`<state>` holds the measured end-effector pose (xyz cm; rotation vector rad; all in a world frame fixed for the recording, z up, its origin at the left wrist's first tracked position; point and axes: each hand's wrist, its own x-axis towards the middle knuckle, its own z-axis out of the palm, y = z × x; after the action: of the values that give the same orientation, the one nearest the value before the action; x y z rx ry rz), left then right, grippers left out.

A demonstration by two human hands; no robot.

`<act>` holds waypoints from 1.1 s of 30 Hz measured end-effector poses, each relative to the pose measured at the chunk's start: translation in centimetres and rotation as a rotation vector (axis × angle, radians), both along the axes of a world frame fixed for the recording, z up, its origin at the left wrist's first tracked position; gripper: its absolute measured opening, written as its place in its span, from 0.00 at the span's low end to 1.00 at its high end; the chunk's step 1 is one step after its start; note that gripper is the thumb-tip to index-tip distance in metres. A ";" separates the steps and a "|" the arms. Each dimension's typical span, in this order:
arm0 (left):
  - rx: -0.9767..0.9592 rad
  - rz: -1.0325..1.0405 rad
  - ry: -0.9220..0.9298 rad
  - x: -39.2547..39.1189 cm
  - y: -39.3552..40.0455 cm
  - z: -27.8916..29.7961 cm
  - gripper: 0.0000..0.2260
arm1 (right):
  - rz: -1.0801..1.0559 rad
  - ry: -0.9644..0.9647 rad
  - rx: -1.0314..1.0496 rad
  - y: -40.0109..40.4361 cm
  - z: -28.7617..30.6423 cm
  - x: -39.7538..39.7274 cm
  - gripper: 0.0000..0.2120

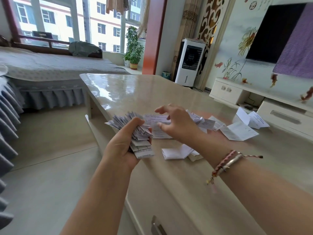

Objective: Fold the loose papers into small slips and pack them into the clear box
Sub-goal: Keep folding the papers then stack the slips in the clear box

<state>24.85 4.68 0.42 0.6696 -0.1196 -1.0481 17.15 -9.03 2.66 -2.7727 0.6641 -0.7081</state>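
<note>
- A thick fanned bundle of small folded white printed paper slips (135,131) sits in the left hand (125,143), just off the near-left edge of the glossy beige bench (152,89); the fingers curl round the bundle and clamp it against the palm.
- The right hand (176,124) hovers just right of the bundle, fingers spread and loosely bent, holding nothing, over a flat printed white sheet (157,123) lying on the bench.
- More loose, unfolded and half-folded white papers (237,131) lie scattered further right of the bundle; a plain white folded piece (176,152) lies below and right of it.
- No clear box is in view.
- Judged step: gathering folded slips, with folding unfinished.
- The next move likely calls for lifting the flat sheet cleanly without loosening the crowded bundle, which looks ready to shed slips.
</note>
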 end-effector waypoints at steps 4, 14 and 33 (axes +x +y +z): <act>0.057 0.026 -0.049 0.3 0.3 -0.3 0.06 | -0.069 0.245 -0.320 -0.8 -1.4 1.5 0.10; 0.089 0.112 -0.099 -0.1 0.0 -0.8 0.15 | -0.051 -0.325 0.154 -0.2 4.2 -4.5 0.02; 0.076 0.014 -0.461 -5.6 -1.7 1.6 0.13 | -0.018 -0.487 0.833 2.9 3.9 -8.2 0.03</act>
<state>19.25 3.03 2.01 0.9725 -0.4754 -0.8735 9.00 -6.09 6.53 -1.7599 0.6709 -0.8236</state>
